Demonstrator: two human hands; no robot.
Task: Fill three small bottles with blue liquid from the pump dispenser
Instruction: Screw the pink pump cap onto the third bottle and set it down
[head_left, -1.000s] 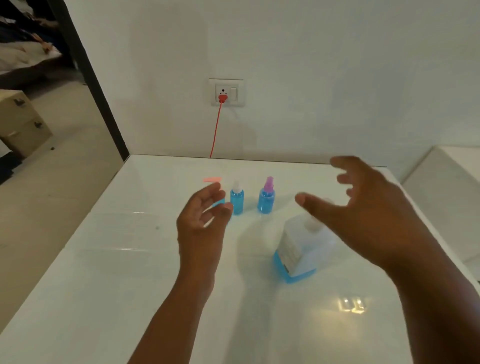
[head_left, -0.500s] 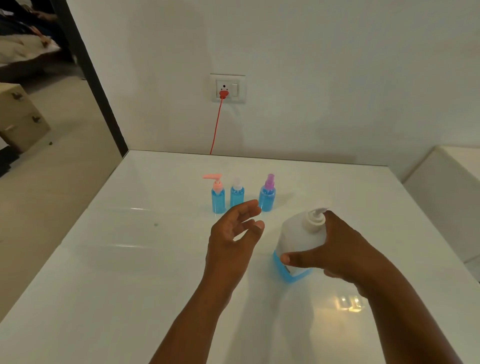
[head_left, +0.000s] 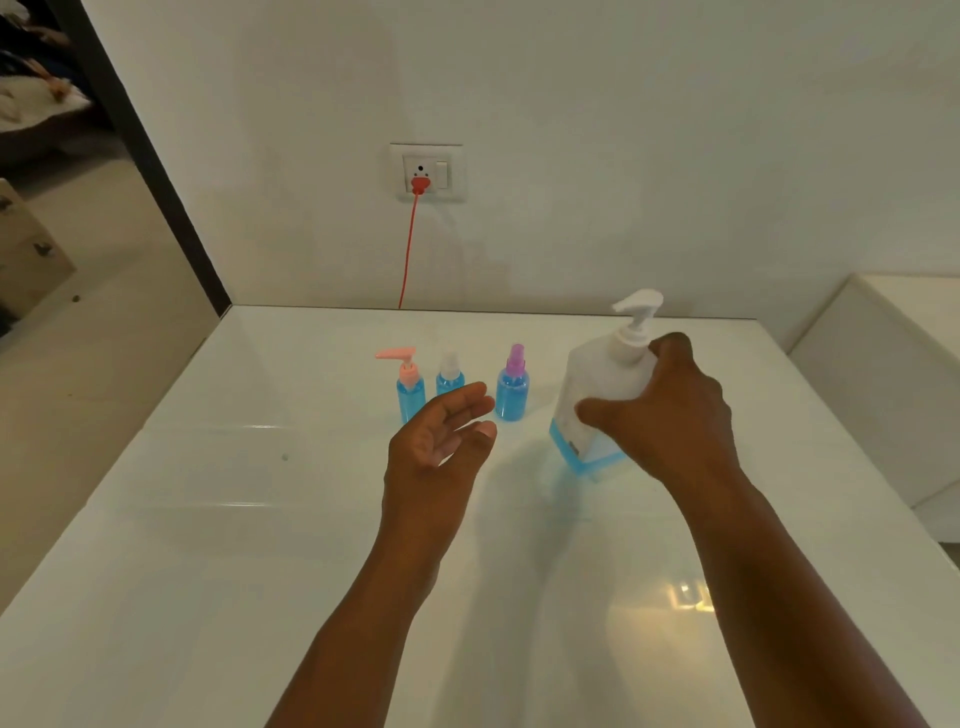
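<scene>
Pump dispenser (head_left: 597, 395): a tall bottle of translucent plastic with flat sides and a white pump head, seen right of the centre of the frame; a low layer of blue liquid is seen at its bottom. It is tilted, and only its lower corner seems to touch the table. A pale label is seen on its side, but the writing cannot be read.

Right hand (head_left: 670, 410): it is wrapped around the dispenser body from the right, thumb in front, fingers curled behind the neck.

Left hand (head_left: 439, 439): it is held above the table at the centre of the frame, palm turned right, fingers loosely bent; nothing is held in it.

Small bottles: three round clear plastic bottles are stood in a row just above the left hand, all filled with blue liquid. A pink pump cap (head_left: 402, 364), a white spray cap (head_left: 449, 364) and a purple spray cap (head_left: 516, 357) are seen from left to right.

Table (head_left: 208, 519): white, smooth and glossy, with light reflections.

Wall socket (head_left: 427, 172): a white plate in the upper centre, with a red plug and a thin red cable (head_left: 408, 254).
</scene>
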